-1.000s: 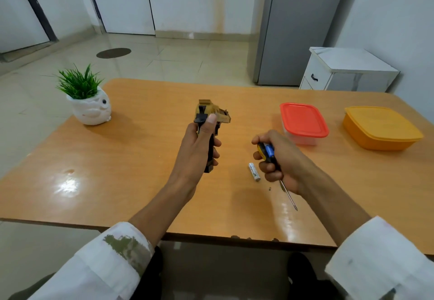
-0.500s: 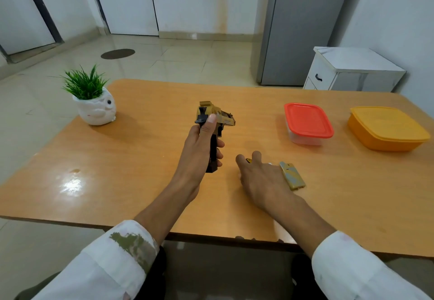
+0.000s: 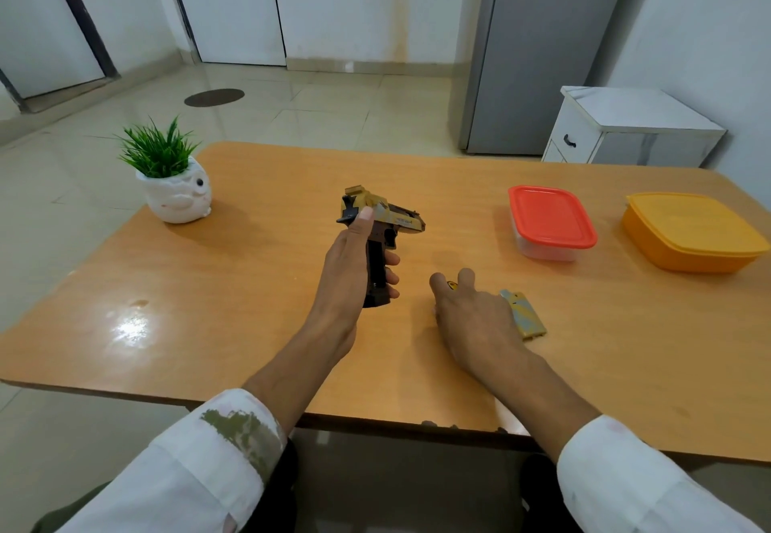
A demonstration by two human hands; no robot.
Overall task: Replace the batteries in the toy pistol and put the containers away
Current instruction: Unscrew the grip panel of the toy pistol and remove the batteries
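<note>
Gold toy pistol (image 3: 386, 219) in left hand (image 3: 346, 278); barrel points right.

Left hand (image 3: 354, 270) raised, fingers curled in a grip (thumb up), right hand (image 3: 475, 320) flat, palm down

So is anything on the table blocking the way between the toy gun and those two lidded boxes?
Nothing visible does. The toy pistol is held up in the left hand, and the bare table runs clear across to the red-lidded container and the orange container.
</note>
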